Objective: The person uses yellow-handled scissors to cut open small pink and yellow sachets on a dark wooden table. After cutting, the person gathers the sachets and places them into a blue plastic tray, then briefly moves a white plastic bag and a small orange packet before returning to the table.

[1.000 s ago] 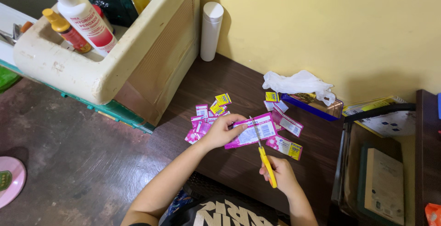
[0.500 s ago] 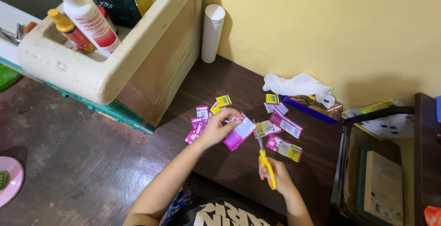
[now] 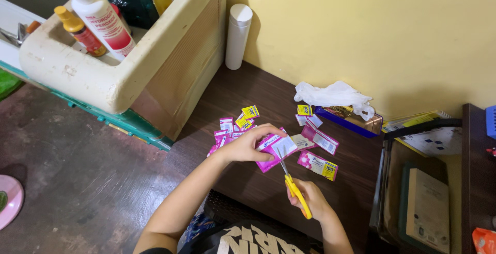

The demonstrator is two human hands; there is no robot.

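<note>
My left hand (image 3: 245,148) pinched a pink sachet (image 3: 276,148) over the dark table (image 3: 248,94), beside cut pink pieces (image 3: 227,130). My right hand (image 3: 310,202) gripped yellow-handled scissors (image 3: 292,184), blades parted at the sachet's lower edge.

My right hand (image 3: 310,200) wraps the yellow scissors (image 3: 292,184), hiding most of the handles; my left hand (image 3: 248,145) covers part of the pink packet (image 3: 276,151); the pink dish (image 3: 8,202) and orange item (image 3: 485,239) are cut off at the frame edges.
</note>
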